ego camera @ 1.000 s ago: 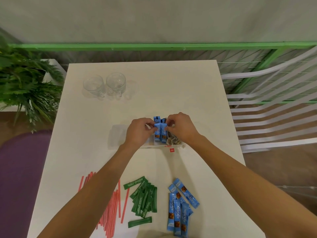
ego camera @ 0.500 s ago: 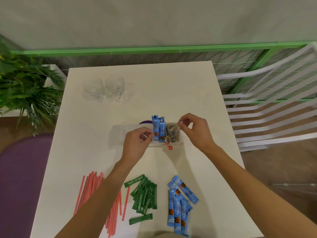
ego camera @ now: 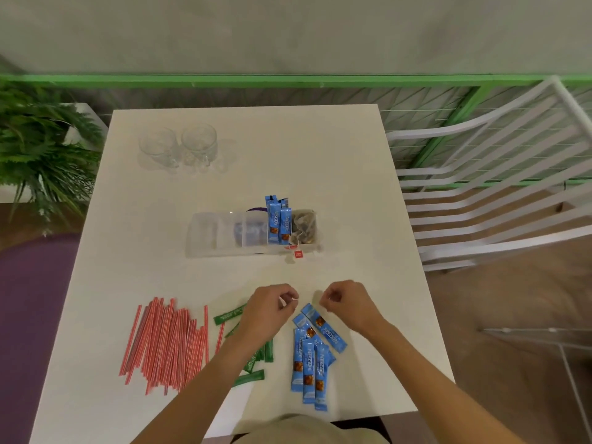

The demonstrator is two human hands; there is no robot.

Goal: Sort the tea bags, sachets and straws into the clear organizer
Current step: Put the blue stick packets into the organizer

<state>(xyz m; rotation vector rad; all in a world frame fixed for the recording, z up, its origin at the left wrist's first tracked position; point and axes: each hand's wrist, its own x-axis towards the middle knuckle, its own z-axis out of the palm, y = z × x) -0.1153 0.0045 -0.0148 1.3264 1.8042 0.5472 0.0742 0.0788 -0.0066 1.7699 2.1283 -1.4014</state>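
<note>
Both forearms are bare from the lower frame edge to the wrists; no sleeve, cuff, watch, band or ring shows on either. The bare left hand [ego camera: 269,310] and the bare right hand [ego camera: 347,304] carry no glove. At bottom centre, a rounded patch of plain beige woven garment cloth [ego camera: 301,429] shows, without print or fastening.

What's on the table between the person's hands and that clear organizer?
Mostly bare table in the head view; only a small red tea-bag tag lies just in front of the clear organizer, far from both hands.
</note>
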